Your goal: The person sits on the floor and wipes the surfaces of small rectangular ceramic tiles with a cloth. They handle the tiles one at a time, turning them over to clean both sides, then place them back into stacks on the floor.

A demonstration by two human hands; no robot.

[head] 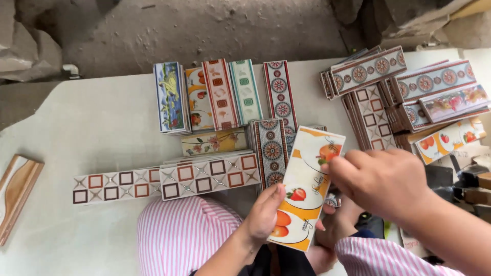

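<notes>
Your held tile (307, 186): white with orange bands and red and orange fruit. Your sleeves (186, 232): pink and white stripes. Long tiles (163, 181): white, red and brown square outlines. Upright tile (280, 94): red edges, round medallions. Leftmost tile (169, 96): blue border, yellow-green scene. Surface (92, 128): pale off-white.

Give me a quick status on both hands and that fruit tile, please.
Left hand grips fruit-patterned tile at its lower edge. Right hand pinches its upper right edge. Tile held tilted above the table, patterned tile stacks beyond it.
</notes>
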